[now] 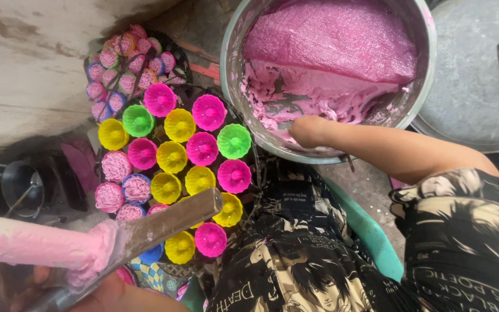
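Observation:
My left hand [108, 296] is at the bottom left, gripping a metal press [59, 248] smeared with pink dough; its wooden bar [171, 216] sticks out over the moulds. My right arm reaches from the right into a large metal bowl [232, 75] of pink dough [330, 46]. Only the wrist end of my right hand [307, 130] shows at the bowl's near wall, and its fingers are hidden. Several small fluted moulds [203, 148] in pink, yellow and green sit on a round wire rack. Those at the left and back hold pink strands [116, 166].
A grey metal lid [469, 86] with a red-and-black handle lies at the top right. A teal plastic rim [371, 234] shows beside my black printed clothing. A small metal cup [21, 185] stands at the left below a stained concrete wall [30, 69].

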Tool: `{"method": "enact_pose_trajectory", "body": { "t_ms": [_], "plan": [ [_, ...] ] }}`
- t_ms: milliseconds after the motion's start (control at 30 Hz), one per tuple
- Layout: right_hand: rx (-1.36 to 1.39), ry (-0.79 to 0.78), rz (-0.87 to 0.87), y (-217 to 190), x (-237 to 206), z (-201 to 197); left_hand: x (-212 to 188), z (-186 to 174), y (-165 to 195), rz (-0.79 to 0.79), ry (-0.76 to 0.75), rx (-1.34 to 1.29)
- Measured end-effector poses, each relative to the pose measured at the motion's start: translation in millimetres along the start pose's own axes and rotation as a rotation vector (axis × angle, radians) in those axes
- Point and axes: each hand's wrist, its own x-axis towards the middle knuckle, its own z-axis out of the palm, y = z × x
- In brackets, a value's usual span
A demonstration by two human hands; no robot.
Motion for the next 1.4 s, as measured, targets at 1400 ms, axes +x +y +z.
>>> {"method": "enact_pose_trajectory", "body": {
  "t_ms": [1400],
  "plan": [
    [-0.137,-0.122,0.010,-2.5,16.0,15.6,-0.1,42.8,-25.4,-0.193,-0.130,0.268]
  ]
}}
